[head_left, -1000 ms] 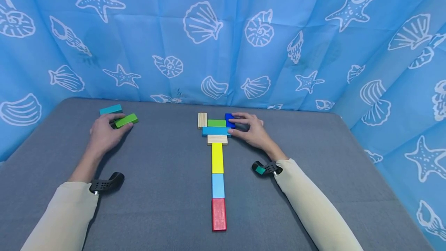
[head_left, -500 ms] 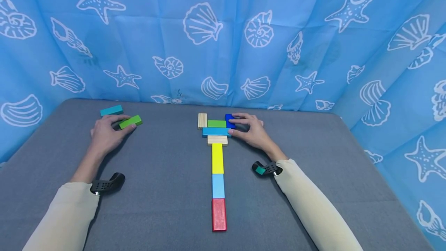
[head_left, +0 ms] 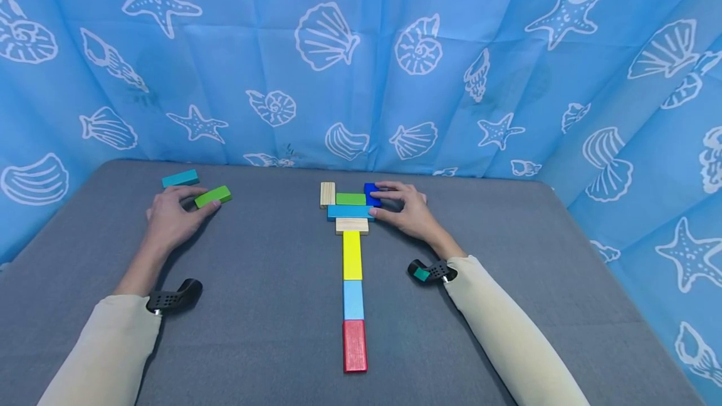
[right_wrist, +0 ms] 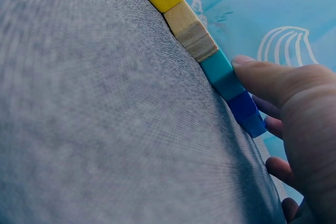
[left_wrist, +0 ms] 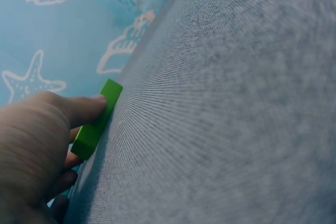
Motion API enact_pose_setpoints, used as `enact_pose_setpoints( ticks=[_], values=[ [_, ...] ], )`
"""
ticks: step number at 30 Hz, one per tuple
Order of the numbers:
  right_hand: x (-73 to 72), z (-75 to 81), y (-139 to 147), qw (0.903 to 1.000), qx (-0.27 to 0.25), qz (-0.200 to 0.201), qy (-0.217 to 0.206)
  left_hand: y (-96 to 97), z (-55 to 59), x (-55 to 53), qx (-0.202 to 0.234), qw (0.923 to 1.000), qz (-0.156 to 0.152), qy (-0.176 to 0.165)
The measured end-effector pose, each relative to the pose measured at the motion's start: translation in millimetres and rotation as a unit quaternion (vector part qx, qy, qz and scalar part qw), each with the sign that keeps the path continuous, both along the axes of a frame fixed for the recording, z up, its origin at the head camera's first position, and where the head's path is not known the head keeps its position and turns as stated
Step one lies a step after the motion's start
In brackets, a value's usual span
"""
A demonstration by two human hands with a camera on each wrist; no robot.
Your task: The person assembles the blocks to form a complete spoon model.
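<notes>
My left hand point(head_left: 172, 218) pinches a green block point(head_left: 213, 197) between thumb and fingers, low over the grey table; the left wrist view shows the thumb on the green block's side. Just behind that hand lies a teal block point(head_left: 180, 178). On the right, my right hand point(head_left: 407, 208) rests at the top of a block figure. Its fingers touch the dark blue block point(head_left: 370, 189), and its thumb lies at the right end of the blue plank point(head_left: 346, 212). A second green block point(head_left: 351, 199) and an upright wooden block point(head_left: 328, 195) stand against the plank's far side.
Below the plank, a wooden block point(head_left: 352, 225), a yellow block point(head_left: 352, 255), a light blue block point(head_left: 353, 299) and a red block point(head_left: 355, 346) form a line towards me. A blue shell-print curtain point(head_left: 366, 99) hangs behind the grey table point(head_left: 265, 306).
My left hand has shifted the green block slightly to the right and nearer, away from the teal block. My right hand has stayed in place on the blocks.
</notes>
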State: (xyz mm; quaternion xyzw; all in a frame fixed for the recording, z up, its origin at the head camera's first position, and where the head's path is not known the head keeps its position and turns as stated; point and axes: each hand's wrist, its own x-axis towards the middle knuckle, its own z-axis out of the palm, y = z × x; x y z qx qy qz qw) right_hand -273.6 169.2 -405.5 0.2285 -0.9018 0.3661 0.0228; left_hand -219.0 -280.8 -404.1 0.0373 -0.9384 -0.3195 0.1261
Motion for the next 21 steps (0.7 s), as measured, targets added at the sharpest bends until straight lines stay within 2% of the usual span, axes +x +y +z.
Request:
enact_pose_setpoints(
  ticks=[21],
  values=[
    [-0.5,0.3,-0.4,1.0000,0.009,-0.004,-0.001,2.0,0.2,1.3,-0.009,0.9999,0.006,0.007]
  ],
)
